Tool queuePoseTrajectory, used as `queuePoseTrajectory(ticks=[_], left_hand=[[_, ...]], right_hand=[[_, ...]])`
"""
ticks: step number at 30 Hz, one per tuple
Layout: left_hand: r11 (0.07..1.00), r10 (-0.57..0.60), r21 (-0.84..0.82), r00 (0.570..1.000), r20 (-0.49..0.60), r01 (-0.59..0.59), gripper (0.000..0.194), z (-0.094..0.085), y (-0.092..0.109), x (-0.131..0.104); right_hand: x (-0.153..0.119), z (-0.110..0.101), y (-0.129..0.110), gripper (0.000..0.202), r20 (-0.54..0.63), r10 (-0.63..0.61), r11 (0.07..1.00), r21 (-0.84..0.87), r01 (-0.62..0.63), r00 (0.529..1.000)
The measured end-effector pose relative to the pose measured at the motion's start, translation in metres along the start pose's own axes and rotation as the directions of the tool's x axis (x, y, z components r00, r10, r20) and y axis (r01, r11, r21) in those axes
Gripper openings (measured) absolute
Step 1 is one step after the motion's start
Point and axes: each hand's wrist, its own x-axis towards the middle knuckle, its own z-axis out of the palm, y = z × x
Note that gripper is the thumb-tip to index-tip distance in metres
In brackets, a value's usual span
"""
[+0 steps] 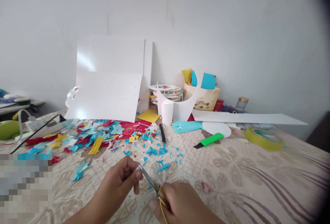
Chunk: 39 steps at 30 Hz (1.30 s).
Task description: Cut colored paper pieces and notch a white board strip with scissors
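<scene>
1. The right hand point(180, 200) has its fingers closed around the yellow handles of the scissors point(152, 181); this hold probably lets the thumb and fingers work the handles.
2. The scissors are between the two hands, above the near part of the tabletop point(232, 182). Their tip points forward and to the left, just beside the left fingertips, perhaps so that both hands can work at one point.
3. The left hand point(123, 174) has its fingers curled, with the thumb near the forefinger. I cannot tell if they grip a small piece or the blade tip.
4. The paper scraps point(92, 134) lie mostly beyond the left hand, where they seem out of the hands' way.
5. The white sheets point(108, 96) stand tilted at the back, near the wall, which likely saves surface.
6. The green cutter point(211, 140) and the tape roll point(264, 139) lie beyond the right hand; the roll is flat, so it should not roll away.
7. Both forearms come from the near edge and converge toward the middle, the wrists low.
</scene>
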Motion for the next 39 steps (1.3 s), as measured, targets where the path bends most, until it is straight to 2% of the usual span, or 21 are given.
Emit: queuePoseTrajectory(ticks=[5,9,16,20,26,33,39], left_hand=[[0.994,-0.084,-0.072,0.996,0.027,0.086,0.023,-0.001,-0.005,0.002],[0.984,-0.108,-0.135,0.991,0.073,0.117,0.025,-0.002,-0.006,0.006],[0.99,-0.086,-0.106,0.994,0.062,0.092,0.025,-0.001,0.003,0.003],[0.987,-0.092,-0.125,0.994,0.062,0.099,0.027,0.001,0.003,0.002],[0.988,-0.096,-0.117,0.993,0.068,0.103,0.026,-0.001,-0.003,0.002],[0.996,-0.048,-0.076,0.997,0.057,0.052,0.023,-0.001,0.003,-0.002],[0.994,-0.03,-0.104,0.999,0.029,0.033,0.025,0.002,0.004,0.0]], right_hand=[[0.0,0.0,-0.001,0.03,-0.015,-0.014,1.0,0.02,0.014,1.0],[-0.001,-0.001,0.0,0.031,0.0,-0.015,0.999,0.038,0.015,1.0],[0.001,-0.001,-0.001,0.034,0.073,-0.022,1.0,0.001,0.022,0.997],[0.003,-0.004,-0.005,0.03,0.112,0.021,0.998,-0.059,-0.014,0.993],[0.006,-0.008,-0.006,0.028,0.124,0.034,0.999,-0.046,-0.029,0.992],[0.007,-0.007,-0.004,0.028,0.128,0.045,0.997,-0.063,-0.037,0.991],[0.008,-0.007,-0.002,0.029,0.136,0.026,0.999,-0.041,-0.021,0.99]])
